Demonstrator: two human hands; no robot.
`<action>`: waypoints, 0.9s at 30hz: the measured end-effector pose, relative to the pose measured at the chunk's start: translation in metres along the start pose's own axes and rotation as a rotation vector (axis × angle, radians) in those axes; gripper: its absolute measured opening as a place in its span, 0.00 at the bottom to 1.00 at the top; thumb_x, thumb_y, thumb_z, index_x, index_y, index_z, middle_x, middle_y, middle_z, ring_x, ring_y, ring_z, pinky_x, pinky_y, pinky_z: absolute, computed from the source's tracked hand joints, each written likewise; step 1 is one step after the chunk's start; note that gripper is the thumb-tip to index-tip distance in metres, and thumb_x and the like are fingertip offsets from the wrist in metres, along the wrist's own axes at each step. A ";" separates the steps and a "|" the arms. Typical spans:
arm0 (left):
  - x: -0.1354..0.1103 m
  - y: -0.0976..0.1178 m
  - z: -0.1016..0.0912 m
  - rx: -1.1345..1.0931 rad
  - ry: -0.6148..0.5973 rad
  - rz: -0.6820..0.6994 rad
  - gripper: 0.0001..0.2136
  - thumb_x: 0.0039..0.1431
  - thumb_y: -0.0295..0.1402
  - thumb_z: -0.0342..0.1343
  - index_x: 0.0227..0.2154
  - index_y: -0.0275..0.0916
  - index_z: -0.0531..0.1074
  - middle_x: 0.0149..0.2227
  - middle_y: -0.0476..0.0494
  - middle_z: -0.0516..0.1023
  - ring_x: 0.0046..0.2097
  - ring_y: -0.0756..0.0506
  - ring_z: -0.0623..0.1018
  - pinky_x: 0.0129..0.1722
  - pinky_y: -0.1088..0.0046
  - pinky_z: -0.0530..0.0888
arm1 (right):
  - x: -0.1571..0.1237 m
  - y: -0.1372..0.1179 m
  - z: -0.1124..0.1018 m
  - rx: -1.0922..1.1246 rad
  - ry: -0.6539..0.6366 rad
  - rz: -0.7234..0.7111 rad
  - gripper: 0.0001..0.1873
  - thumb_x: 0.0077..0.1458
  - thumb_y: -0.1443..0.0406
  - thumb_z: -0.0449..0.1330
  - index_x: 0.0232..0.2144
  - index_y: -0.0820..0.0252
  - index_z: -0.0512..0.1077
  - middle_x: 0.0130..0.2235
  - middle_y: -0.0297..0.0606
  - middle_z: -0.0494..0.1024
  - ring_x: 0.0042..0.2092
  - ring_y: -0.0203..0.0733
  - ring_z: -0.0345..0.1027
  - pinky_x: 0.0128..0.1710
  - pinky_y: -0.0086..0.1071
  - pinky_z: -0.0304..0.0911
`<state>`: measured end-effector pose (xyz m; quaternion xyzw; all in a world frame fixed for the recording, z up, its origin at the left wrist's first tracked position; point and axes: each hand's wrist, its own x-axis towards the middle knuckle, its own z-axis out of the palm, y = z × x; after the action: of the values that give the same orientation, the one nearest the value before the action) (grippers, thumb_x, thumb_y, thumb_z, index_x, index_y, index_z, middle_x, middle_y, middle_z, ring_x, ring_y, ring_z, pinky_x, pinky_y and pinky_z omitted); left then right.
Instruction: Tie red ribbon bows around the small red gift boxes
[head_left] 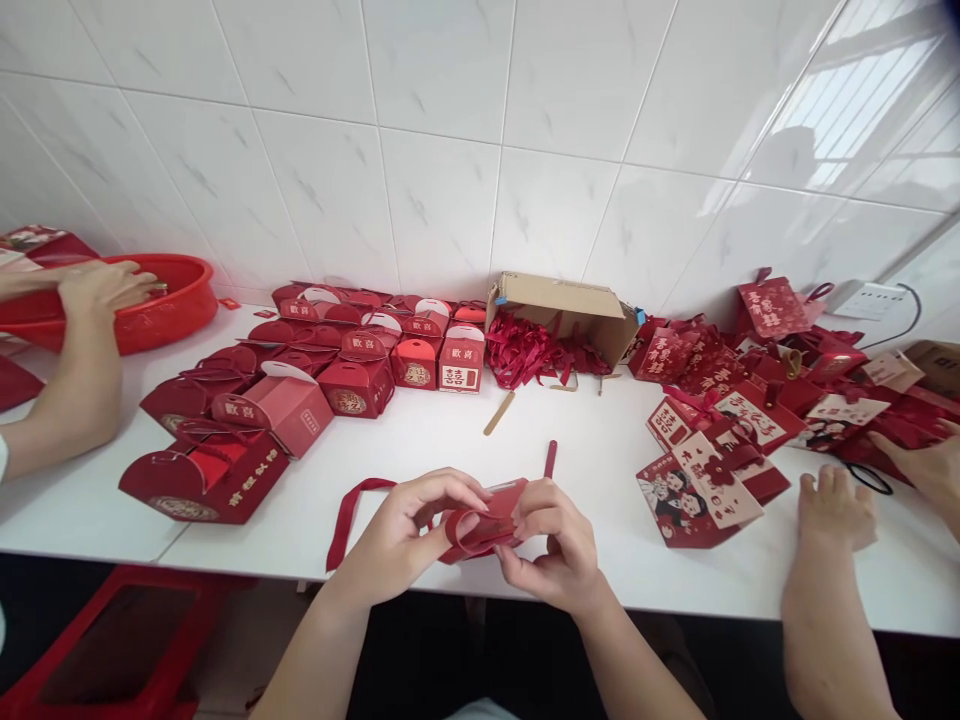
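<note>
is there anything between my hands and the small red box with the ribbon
Nothing visible. The left hand and right hand both already grip the small red paper box, its red ribbon trailing left across the white table.

This looked like a makeshift packing room in a home or small workshop. A white table [465, 440] stood against a glossy white-tiled wall [450, 130] filling the upper frame. Red gift boxes [352, 350] crowded the left centre, a cardboard carton [570, 305] of red ribbons [525, 350] lay mid-frame, and a red plastic basin [172, 300] sat far left.
</note>
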<state>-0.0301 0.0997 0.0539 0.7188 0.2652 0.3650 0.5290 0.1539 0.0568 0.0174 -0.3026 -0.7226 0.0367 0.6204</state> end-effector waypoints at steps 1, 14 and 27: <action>-0.001 -0.001 0.001 -0.041 0.004 -0.027 0.05 0.58 0.32 0.57 0.33 0.40 0.77 0.40 0.40 0.79 0.42 0.43 0.79 0.41 0.69 0.77 | -0.001 0.000 0.001 0.010 -0.001 0.003 0.13 0.48 0.73 0.62 0.35 0.54 0.65 0.30 0.35 0.72 0.30 0.39 0.68 0.26 0.33 0.68; -0.008 -0.008 0.003 -0.203 0.026 -0.091 0.05 0.60 0.34 0.56 0.34 0.39 0.75 0.37 0.42 0.80 0.40 0.44 0.80 0.41 0.68 0.77 | -0.006 0.001 0.007 0.045 0.010 0.048 0.13 0.48 0.72 0.62 0.35 0.54 0.65 0.30 0.35 0.71 0.29 0.39 0.68 0.25 0.33 0.68; -0.017 -0.010 0.000 -0.176 -0.083 0.073 0.07 0.59 0.26 0.55 0.37 0.42 0.76 0.39 0.41 0.79 0.44 0.41 0.79 0.44 0.65 0.76 | -0.009 0.002 0.009 0.080 0.038 0.041 0.15 0.48 0.74 0.63 0.37 0.54 0.65 0.30 0.35 0.70 0.30 0.39 0.67 0.26 0.34 0.68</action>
<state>-0.0402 0.0904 0.0400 0.6933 0.1834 0.3760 0.5868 0.1473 0.0572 0.0069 -0.2929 -0.7023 0.0725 0.6447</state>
